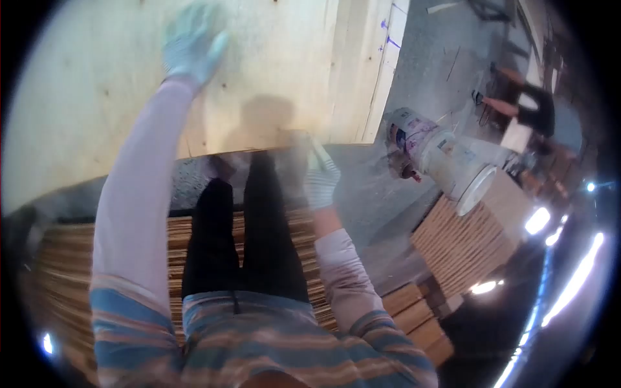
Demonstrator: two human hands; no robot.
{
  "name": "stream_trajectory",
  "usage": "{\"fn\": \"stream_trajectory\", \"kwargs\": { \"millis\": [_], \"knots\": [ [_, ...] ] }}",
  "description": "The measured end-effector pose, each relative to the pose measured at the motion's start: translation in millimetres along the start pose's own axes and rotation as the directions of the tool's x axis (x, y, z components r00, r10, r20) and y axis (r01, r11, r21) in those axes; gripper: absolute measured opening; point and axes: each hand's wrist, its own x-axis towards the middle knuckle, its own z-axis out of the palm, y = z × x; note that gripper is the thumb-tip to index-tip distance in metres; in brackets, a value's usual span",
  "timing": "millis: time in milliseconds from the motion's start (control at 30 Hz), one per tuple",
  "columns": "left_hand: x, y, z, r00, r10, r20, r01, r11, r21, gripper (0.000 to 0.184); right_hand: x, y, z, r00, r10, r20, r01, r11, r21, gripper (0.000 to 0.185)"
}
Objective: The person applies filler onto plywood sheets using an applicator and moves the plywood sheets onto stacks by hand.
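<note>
A pale plywood sheet point(284, 58) fills the upper left of the head view, with purple marks along its right edge. My left hand point(193, 48), in a light knit glove, lies flat on its upper face with the thumb spread away from the fingers. At the sheet's near edge is my right hand point(322, 174), in a striped glove. Its fingers reach that edge, but motion blur smears them, and whether they grip anything does not show. A head-shaped shadow falls on the sheet between my hands.
Layered boards point(129, 258) lie stacked around my legs. To the right stand a printed bucket point(409, 129) and a whitish container point(453, 168), beside another board stack point(462, 246). Another person point(533, 110) is farther right. Grey floor point(427, 71) shows beyond the sheet.
</note>
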Motion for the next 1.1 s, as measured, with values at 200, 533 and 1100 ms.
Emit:
{"fn": "stream_trajectory", "kwargs": {
  "millis": [200,533,1100],
  "knots": [
    [-116.9,-140.8,-6.8,0.877,-0.451,-0.163,0.480,0.820,0.312,0.063,89.0,21.2,-27.1,0.958,0.285,0.030,-0.273,0.880,0.389,0.032],
    [-111.6,-132.4,-13.1,0.869,-0.485,-0.102,0.489,0.807,0.330,0.064,36.2,1.7,19.8,0.993,0.034,0.112,-0.054,0.982,0.183,0.030],
    [-161.7,-357.9,-50.4,0.962,-0.245,-0.117,0.265,0.942,0.207,0.063,122.9,-143.9,196.3,0.958,-0.237,0.161,0.282,0.881,-0.380,0.031]
  ]
}}
